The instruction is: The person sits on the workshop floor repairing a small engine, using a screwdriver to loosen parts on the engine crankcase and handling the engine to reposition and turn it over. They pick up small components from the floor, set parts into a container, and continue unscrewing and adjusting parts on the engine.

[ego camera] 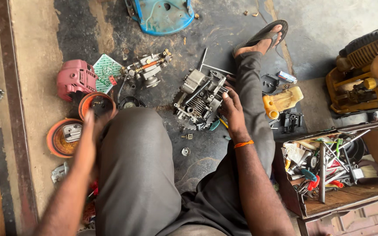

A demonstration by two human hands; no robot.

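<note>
Nearest the camera: the person's bent knee in grey trousers (136,175), filling the low centre, with both bare forearms passing either side of it. Right hand (232,111) rests on the near-right edge of a small engine block (200,102) with cooling fins, which sits on the dark oily floor (189,26) just beyond the knee; fingers curled and closed over the block's edge, gripping it, an orange thread band (244,144) at the wrist. The block's long axis runs diagonally, near-left to far-right, and it lies directly left of and under those fingertips, so this hand is plainly the nearer one. Left hand (92,120) is motion-blurred, reaching far-left toward an orange round cover (97,104); cannot tell whether its fingers are spread or closed, nor whether they touch it. Just near-left of that, a larger orange ring-shaped part (62,139) holding a grey metal piece. Farther left, a red engine cover (76,78), a green-and-white patterned card (106,70), then a carburettor-like assembly (147,69) between card and block. A washer (185,151) lies on the floor near the block. Right of the sandalled foot (262,39): a yellow plastic handle piece (281,101), a black bracket (290,120). Near right, an open wooden toolbox (375,192) crowded with tools. Far right, a yellow machine (366,72).
</note>
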